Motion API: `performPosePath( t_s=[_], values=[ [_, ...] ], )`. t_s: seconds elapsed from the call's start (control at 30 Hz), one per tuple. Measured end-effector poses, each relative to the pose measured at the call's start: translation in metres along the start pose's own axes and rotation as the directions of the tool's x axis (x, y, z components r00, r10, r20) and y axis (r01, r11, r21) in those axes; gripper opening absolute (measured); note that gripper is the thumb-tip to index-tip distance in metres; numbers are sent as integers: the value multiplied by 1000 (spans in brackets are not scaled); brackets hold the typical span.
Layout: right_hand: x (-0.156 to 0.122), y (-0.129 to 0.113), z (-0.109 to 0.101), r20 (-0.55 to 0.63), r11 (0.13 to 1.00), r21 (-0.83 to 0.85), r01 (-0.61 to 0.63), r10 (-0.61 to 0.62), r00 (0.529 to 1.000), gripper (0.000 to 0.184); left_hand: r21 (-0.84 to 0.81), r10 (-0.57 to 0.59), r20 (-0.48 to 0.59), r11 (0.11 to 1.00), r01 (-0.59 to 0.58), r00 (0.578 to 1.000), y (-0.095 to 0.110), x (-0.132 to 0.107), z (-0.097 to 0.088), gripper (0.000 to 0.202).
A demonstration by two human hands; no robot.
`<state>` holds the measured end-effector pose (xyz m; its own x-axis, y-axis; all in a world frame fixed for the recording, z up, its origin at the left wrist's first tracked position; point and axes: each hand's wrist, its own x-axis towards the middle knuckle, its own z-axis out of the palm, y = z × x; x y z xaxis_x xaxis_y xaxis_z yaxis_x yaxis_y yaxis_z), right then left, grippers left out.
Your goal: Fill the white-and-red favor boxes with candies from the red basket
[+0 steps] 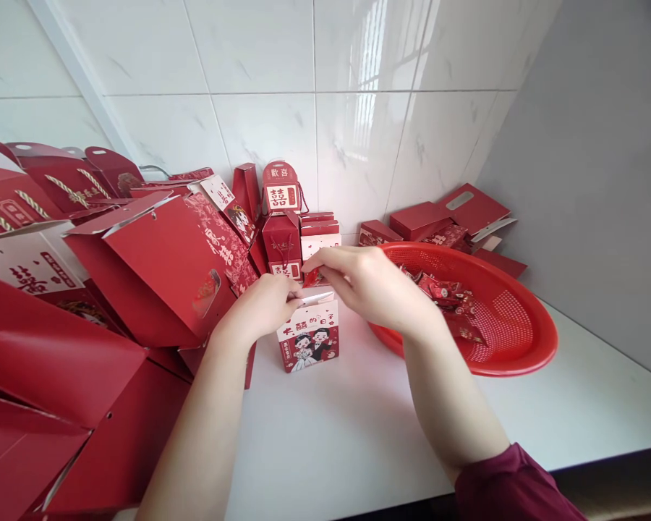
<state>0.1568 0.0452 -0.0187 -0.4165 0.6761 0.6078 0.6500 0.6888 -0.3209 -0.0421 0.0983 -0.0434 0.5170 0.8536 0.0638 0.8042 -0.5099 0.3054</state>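
A small white-and-red gift box (310, 346) with a cartoon couple on its front stands upright on the white table. The fingers of my left hand (265, 307) are closed on the box's upper left edge. Over the box's open top, my right hand (366, 282) pinches a small red wrapped packet (313, 278) that looks like a candy. To the right sits a red plastic basket (537, 344) with several red wrapped candies (445, 293) inside it. The inside of the box is mostly hidden from this angle.
Large red gift boxes (152, 268) crowd the left side. Behind the white-and-red box, smaller red boxes (281, 235) are stacked against the tiled wall (260, 51). More red boxes (420, 219) lie behind the basket. A grey panel (602, 181) borders the table's right side.
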Motion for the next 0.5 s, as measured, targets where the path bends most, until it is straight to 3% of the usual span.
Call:
performPosePath(
  t_s=[0.13,0.23,0.5],
  values=[
    [12,10,33,213,978,-202,-55,99,972,30,67,-18,-20,998,19,1000,-4,2,3,23],
    [17,16,47,278,951,-294,-95,180,944,29,34,22,5,999,-22,1000,-6,3,4,22],
    [12,16,37,305,973,-206,-101,162,939,24,-25,13,11,1000,-12,1000,1,0,0,21]
  ],
)
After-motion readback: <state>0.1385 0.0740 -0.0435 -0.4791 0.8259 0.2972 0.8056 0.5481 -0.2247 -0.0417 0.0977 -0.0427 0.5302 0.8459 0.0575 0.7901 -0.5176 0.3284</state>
